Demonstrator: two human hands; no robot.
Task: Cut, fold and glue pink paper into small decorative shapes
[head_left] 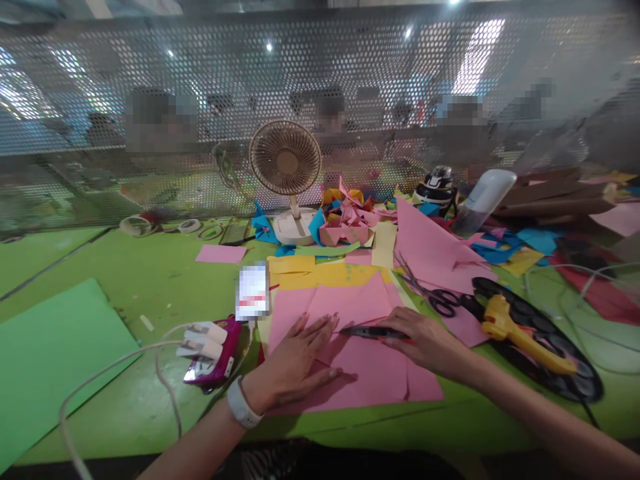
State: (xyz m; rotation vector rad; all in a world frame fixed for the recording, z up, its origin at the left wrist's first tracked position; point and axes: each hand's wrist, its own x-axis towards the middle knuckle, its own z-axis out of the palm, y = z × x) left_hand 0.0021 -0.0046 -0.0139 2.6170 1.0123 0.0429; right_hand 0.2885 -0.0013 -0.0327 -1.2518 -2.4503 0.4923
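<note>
My left hand (295, 363) lies flat with fingers spread on a pink paper sheet (360, 373) on the green table, a white band on its wrist. My right hand (423, 340) grips a dark pen-like cutter (370, 331) with a red trim, laid across the pink sheet just right of the left fingertips. The paper shows fold creases and a raised flap (350, 303) behind the hands.
Black scissors (437, 300) and a yellow glue gun (520, 333) on a black tray lie to the right. A phone (253, 291), a charger with white cable (205, 343), a small desk fan (286, 173), a green sheet (50, 360), and piles of coloured paper surround the work.
</note>
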